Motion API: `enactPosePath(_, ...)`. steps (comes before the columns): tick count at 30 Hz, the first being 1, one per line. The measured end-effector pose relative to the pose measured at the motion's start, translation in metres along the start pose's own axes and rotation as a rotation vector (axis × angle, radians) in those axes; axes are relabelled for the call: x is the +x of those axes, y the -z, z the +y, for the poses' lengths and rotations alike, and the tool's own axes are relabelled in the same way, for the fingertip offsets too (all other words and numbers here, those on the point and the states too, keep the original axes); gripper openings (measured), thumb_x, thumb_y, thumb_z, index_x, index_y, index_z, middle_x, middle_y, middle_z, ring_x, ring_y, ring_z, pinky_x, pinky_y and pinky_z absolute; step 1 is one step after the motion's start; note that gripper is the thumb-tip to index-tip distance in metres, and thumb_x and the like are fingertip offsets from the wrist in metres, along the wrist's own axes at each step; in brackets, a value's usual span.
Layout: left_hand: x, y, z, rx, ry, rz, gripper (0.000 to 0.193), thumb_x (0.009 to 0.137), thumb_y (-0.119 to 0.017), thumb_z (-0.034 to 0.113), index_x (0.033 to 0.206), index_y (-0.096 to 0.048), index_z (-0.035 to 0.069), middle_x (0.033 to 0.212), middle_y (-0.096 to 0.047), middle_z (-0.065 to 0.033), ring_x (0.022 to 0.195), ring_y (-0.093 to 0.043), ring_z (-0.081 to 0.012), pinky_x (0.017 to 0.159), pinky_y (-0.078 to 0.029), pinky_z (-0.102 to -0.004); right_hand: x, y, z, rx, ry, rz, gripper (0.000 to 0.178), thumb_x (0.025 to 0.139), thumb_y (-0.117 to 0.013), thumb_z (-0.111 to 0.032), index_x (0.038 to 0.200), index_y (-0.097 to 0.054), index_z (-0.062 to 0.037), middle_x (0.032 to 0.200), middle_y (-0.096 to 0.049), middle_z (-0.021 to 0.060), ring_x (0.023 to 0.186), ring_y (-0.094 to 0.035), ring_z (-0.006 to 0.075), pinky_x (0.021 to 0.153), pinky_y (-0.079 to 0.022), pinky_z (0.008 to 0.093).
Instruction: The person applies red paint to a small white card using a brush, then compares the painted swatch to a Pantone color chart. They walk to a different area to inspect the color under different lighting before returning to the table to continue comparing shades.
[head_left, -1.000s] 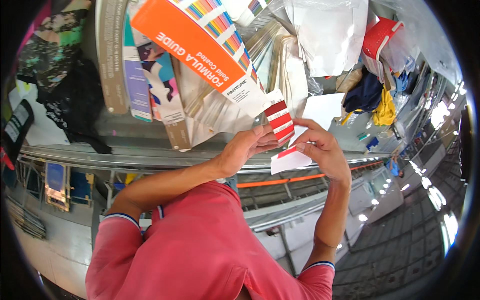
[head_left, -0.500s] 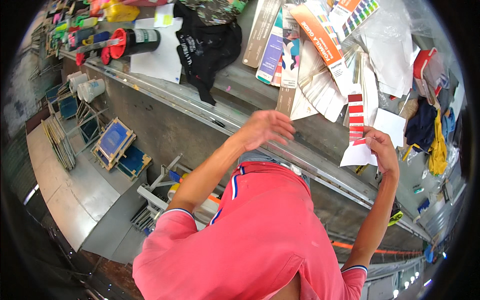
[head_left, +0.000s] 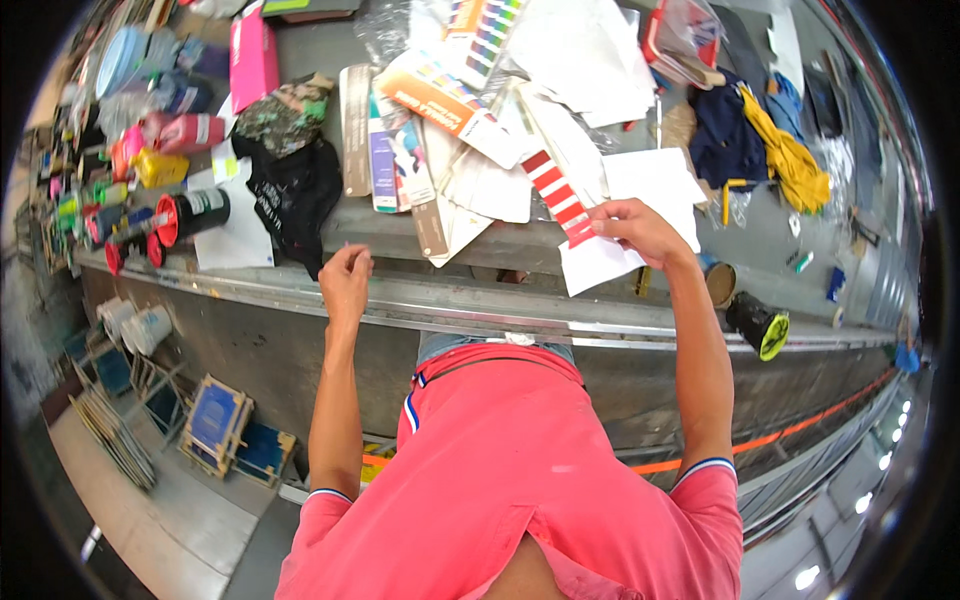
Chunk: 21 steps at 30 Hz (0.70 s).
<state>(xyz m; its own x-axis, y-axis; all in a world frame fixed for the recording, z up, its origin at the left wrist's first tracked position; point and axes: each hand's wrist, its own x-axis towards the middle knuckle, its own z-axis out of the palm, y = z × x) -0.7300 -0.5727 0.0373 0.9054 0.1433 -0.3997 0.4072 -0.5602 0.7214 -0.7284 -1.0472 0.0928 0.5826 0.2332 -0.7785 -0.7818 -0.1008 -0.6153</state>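
Swatch strip (head_left: pixel 560 198) pinched in right hand (head_left: pixel 640 228) grip, with paper (head_left: pixel 600 262).

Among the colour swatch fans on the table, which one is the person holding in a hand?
The red-and-white striped swatch fan, pinched in the right hand together with a white sheet. The other fans, such as the orange-covered one, lie untouched on the table.

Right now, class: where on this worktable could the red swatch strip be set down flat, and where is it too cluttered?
Bare grey tabletop lies right of the white sheet, below the yellow cloth. Another bare strip sits above the left hand, between the black garment and the fanned colour guides. The back and left end are crowded.
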Motion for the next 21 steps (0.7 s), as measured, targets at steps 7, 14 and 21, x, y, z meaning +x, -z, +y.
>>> enactPosePath(7,0.097,-0.086,0.244,0.397,-1.138,-0.826,0.066,0.071,-0.079,0.009,0.132,-0.054,0.006,0.134,-0.053,-0.0161,0.127,-0.047,-0.0342,0.107,-0.038,-0.0398,-0.005,0.002,-0.004,-0.156,0.188,0.042,0.015,0.087,-0.068,-0.017,0.09,-0.071,-0.0029,0.074,-0.062,-0.0019,0.069,-0.051,0.0077,0.062,-0.04,0.0254)
enactPosePath(14,0.165,-0.179,0.289,0.972,-0.726,-1.623,0.071,0.058,-0.083,0.011,0.124,-0.056,0.004,0.12,-0.056,-0.0146,0.112,-0.053,-0.0287,0.096,-0.044,-0.0362,-0.014,0.007,-0.024,-0.366,0.235,0.157,0.02,0.082,-0.067,-0.02,0.083,-0.068,0.0,0.069,-0.062,0.0062,0.067,-0.054,0.0149,0.062,-0.042,0.0318)
enactPosePath(21,0.173,-0.159,0.259,0.869,-1.042,-1.434,0.072,0.053,-0.087,0.016,0.118,-0.057,0.004,0.113,-0.05,-0.0124,0.105,-0.052,-0.0301,0.088,-0.044,-0.04,-0.013,0.006,-0.036,-0.521,0.323,0.191,0.02,0.082,-0.066,-0.02,0.082,-0.068,-0.0003,0.072,-0.065,0.0127,0.069,-0.06,0.0241,0.066,-0.046,0.0363)
